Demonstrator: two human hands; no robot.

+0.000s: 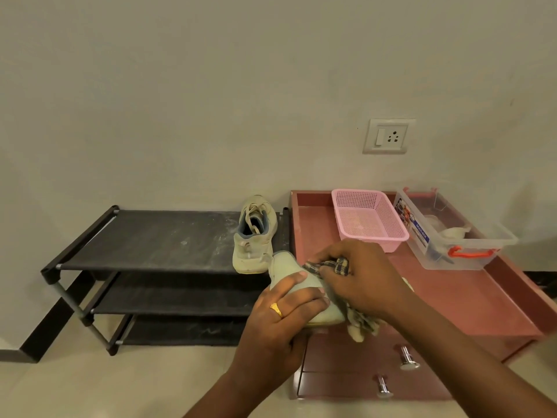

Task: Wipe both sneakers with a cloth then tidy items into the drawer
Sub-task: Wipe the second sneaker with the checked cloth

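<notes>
The fingers (pixel 330 254) of the right hand (pixel 361 276) were curled round a bunched checked cloth (pixel 339 266), pressing it against the held sneaker (pixel 286 265). The cloth's loose end hung below the right wrist. The left hand (pixel 280 315) gripped that sneaker from the side, with thumb and fingers (pixel 312 303) wrapped over its pale upper. A gold ring (pixel 276 309) showed on one left finger. The held sneaker was raised in front of the near left corner of the red drawer chest (pixel 470 300), just beside the black shoe rack (pixel 150 239). The second sneaker (pixel 256 233) stood on the right end of the rack's top shelf, heel toward the camera and laces loose, apart from both hands. On the chest's rimmed top stood a pink basket (pixel 370 218). Just right of it stood a clear plastic box (pixel 461 236) with orange handles. Two drawer fronts with metal knobs (pixel 408 359) appeared closed. A wall socket (pixel 388 136) sat above the chest.
</notes>
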